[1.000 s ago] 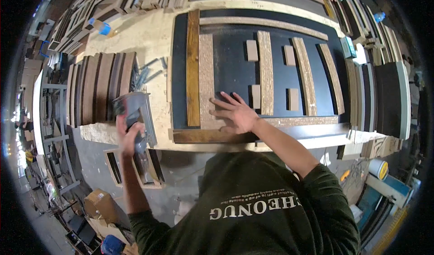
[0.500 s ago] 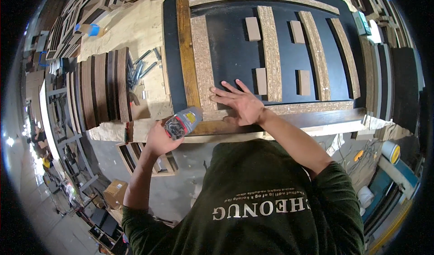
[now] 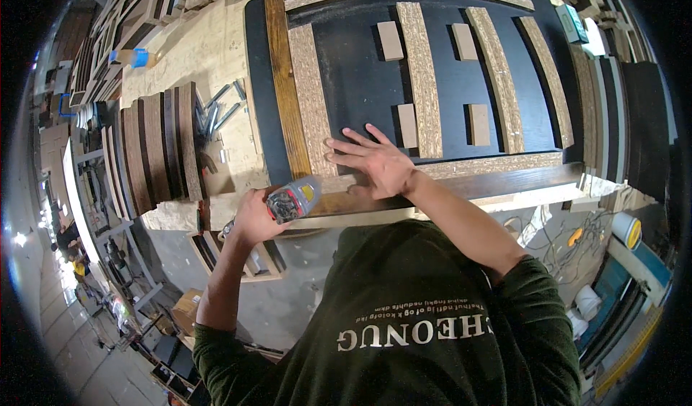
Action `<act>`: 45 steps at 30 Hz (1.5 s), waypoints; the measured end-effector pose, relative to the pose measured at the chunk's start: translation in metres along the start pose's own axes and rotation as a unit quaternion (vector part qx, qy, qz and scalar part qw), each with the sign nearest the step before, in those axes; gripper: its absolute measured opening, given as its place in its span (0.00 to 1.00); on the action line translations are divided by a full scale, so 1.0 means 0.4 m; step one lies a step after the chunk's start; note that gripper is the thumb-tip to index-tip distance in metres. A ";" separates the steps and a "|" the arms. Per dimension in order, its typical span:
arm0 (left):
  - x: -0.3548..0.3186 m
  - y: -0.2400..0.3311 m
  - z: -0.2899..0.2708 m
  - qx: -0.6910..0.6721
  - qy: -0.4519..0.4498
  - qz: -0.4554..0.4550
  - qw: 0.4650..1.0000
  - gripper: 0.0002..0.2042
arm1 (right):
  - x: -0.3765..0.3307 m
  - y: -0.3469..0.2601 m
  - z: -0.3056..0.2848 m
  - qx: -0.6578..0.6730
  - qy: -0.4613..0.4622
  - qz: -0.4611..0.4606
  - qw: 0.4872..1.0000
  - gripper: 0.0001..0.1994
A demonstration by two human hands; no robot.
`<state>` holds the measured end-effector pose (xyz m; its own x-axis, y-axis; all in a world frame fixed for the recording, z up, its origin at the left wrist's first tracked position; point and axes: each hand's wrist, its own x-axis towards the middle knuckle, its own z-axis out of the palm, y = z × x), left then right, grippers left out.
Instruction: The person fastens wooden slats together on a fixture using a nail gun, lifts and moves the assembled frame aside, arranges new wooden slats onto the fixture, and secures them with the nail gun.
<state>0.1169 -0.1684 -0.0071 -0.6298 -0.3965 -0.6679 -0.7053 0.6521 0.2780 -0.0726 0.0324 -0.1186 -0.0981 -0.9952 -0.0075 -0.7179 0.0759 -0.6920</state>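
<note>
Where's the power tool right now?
In the head view, the power tool is left of centre, gripped in the left hand, by the black panel's near left corner.

The grey-and-red tool (image 3: pixel 297 198) is being held by the left hand (image 3: pixel 255 216) at the near-left corner of the black panel (image 3: pixel 353 67), no longer beside the stacked boards (image 3: pixel 154 150).

Passable lanes on flat black panel (image 3: pixel 353 82) between speckled tan chipboard strips (image 3: pixel 419 82); small tan rectangular blocks (image 3: pixel 390 42) narrow left two. Person's spread right hand (image 3: pixel 383 170), plus grey-and-red handheld tool (image 3: pixel 294 198) in left hand (image 3: pixel 256 217), obstruct near edge. Brown board row (image 3: pixel 160 146) blocks left.
</note>
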 end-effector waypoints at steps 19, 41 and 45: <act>-0.002 0.043 0.012 0.017 0.012 0.044 0.999 0.33 | -0.001 0.001 0.000 0.003 0.007 -0.008 1.000 0.37; -0.031 -0.058 0.054 -0.101 0.135 -0.009 0.986 0.28 | -0.024 -0.038 -0.011 -0.079 0.005 0.017 0.997 0.40; 0.038 -0.093 0.066 0.010 0.342 -0.034 0.939 0.19 | -0.156 -0.050 -0.086 -0.167 0.162 0.256 0.938 0.42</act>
<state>0.1422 -0.1819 -0.0458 -0.6509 -0.7547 -0.0822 -0.7488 0.6206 0.2327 -0.0759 0.0952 -0.0795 -0.6544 -0.7559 -0.0199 -0.6905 0.6081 -0.3918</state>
